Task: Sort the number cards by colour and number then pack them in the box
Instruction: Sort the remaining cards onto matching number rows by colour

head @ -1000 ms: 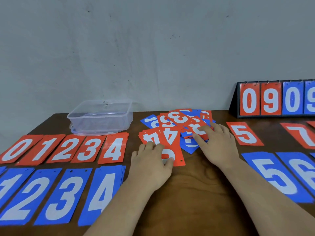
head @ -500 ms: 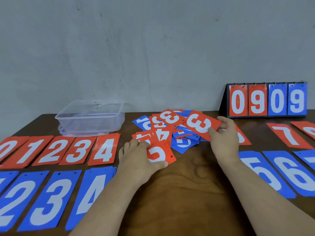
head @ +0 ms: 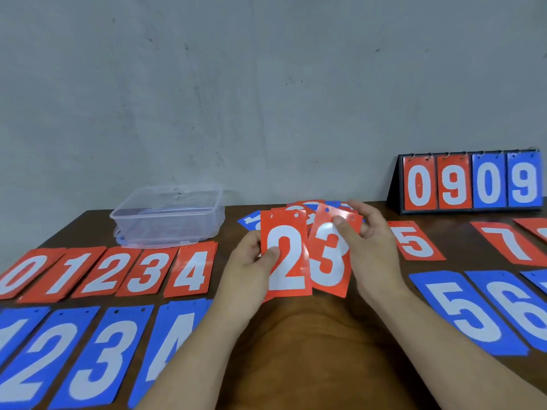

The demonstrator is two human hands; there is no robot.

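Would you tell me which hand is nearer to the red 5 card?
Right. The right hand is left of the red 5 card; the left hand is farther left, holding the red 2 card.

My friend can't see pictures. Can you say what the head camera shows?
Two hands hold cards: the left hand grips a red 2 card, the right hand pinches a red 3 card. Sorted red cards and blue cards lie in rows on the table, near a clear box.

My forearms reach forward side by side. My left hand (head: 248, 261) pinches the red 2 card (head: 291, 261), thumb on its face. Just right of that card, my right hand (head: 373, 250) pinches the red 3 card (head: 328, 261), thumb pressed near its top.
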